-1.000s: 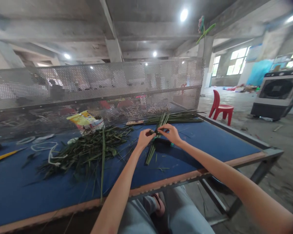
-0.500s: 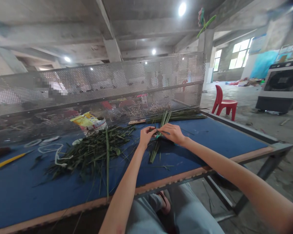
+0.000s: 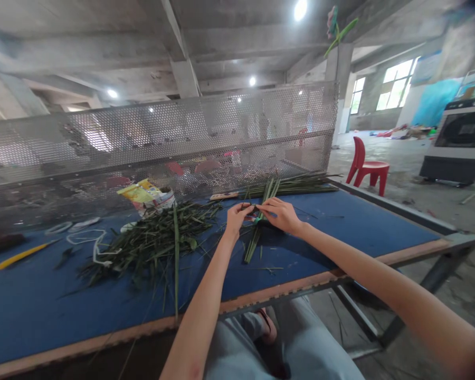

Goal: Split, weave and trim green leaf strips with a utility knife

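Head view shows two hands point(image 3: 282, 215) at one green bundle point(image 3: 253, 247).

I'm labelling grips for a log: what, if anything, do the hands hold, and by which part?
The left hand and right hand seem to pinch a thin dark-green plant strip between them; it's too small to tell by which part.

Red chair point(image 3: 371, 167) on grey floor point(image 3: 414, 211)
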Available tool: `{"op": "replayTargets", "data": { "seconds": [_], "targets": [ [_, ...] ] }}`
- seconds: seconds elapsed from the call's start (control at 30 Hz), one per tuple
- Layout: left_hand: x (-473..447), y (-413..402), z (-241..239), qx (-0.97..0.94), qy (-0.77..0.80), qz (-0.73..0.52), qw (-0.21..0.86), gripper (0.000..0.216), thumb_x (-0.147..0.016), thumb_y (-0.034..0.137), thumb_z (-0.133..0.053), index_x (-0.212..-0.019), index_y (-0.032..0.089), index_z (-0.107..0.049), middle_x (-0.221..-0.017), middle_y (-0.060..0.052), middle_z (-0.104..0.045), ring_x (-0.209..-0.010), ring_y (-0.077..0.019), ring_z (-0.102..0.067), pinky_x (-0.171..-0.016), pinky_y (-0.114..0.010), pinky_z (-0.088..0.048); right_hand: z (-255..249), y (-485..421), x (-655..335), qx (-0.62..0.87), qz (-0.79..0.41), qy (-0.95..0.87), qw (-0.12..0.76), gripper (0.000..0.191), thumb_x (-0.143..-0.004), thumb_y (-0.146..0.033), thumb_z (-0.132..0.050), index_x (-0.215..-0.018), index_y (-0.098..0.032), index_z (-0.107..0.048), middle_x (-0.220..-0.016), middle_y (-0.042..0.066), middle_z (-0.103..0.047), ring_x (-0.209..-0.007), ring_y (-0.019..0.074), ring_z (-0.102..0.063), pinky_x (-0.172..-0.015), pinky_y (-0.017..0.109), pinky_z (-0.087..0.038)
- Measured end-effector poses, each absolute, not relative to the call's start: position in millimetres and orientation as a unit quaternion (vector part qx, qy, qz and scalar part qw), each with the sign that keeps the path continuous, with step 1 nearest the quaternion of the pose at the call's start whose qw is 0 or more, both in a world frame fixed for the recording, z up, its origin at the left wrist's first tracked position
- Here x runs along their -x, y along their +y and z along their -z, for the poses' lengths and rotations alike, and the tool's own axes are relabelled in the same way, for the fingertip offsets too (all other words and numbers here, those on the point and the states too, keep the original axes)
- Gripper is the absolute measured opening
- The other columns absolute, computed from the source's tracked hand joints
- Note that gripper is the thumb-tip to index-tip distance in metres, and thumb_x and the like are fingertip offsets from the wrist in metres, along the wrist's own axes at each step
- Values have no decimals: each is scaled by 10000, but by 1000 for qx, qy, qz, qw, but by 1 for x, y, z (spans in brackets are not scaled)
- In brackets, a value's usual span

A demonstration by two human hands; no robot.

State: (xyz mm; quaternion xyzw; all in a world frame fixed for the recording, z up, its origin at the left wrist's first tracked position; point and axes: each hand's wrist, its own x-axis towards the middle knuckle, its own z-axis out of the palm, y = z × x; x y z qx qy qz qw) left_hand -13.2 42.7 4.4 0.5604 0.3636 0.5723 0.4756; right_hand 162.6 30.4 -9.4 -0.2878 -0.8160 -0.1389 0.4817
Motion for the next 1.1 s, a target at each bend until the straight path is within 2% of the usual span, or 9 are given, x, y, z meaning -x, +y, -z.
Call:
{"op": "replayTargets", "data": {
  "seconds": [0.33, 0.47, 0.53, 0.63, 0.7, 0.8, 0.9, 1.1],
  "targets": [
    [12, 42, -5, -541, 378, -586, 471, 281, -527, 289, -757, -729, 126, -651, -647, -3, -619, -556, -134, -589, -542, -290, -506, 13, 39, -159, 366, -154, -742, 540, 167, -781, -312, -632, -876, -209, -723, -822, 31, -719, -766, 186, -657, -640, 272, -491],
    [12, 43, -3, -539, 375, -584, 477, 312, -531, 308, -772, -755, 127, -652, -672, -16, -634, -595, -152, -612, -583, -316, -518, 13, 44, -159, 362, -215, -712, 562, 172, -751, -339, -653, -811, -190, -714, -823, 45, -720, -793, 201, -655, -688, 298, -485],
    [12, 44, -2, -543, 373, -579, 481, 323, -532, 318, -780, -762, 129, -655, -677, -19, -641, -610, -155, -619, -608, -321, -521, 13, 44, -158, 366, -224, -700, 571, 205, -739, -359, -666, -837, -181, -695, -784, 46, -710, -733, 193, -645, -655, 300, -475],
    [13, 44, -2, -553, 367, -568, 486, 335, -524, 336, -792, -758, 132, -664, -690, -21, -649, -622, -154, -623, -615, -310, -521, 13, 44, -158, 359, -207, -708, 572, 326, -755, -370, -660, -1023, -185, -643, -715, 18, -679, -644, 171, -604, -626, 299, -457],
    [13, 44, -2, -552, 366, -568, 488, 342, -516, 341, -799, -751, 133, -665, -689, -19, -649, -627, -157, -626, -618, -307, -523, 13, 43, -159, 356, -157, -732, 559, 321, -789, -367, -632, -1064, -202, -637, -732, 17, -673, -682, 177, -587, -677, 316, -450],
    [13, 43, -3, -543, 361, -572, 497, 351, -484, 332, -816, -722, 132, -653, -643, -4, -628, -609, -154, -626, -633, -311, -526, 12, 42, -161, 371, -69, -757, 533, 222, -833, -372, -589, -960, -222, -692, -777, 39, -677, -769, 202, -555, -730, 338, -427],
    [12, 42, -3, -536, 351, -573, 511, 376, -456, 327, -828, -713, 128, -640, -622, 6, -616, -593, -149, -625, -654, -314, -525, 11, 43, -164, 389, -4, -762, 518, 220, -843, -393, -583, -917, -238, -720, -770, 48, -652, -783, 211, -525, -749, 351, -412],
    [12, 46, 2, -551, 345, -566, 507, 365, -516, 345, -803, -755, 129, -630, -654, -1, -614, -628, -154, -628, -690, -324, -519, 10, 42, -166, 420, 93, -741, 515, 206, -822, -439, -603, -846, -287, -740, -917, 53, -639, -940, 234, -514, -867, 401, -365]
  ]
}}
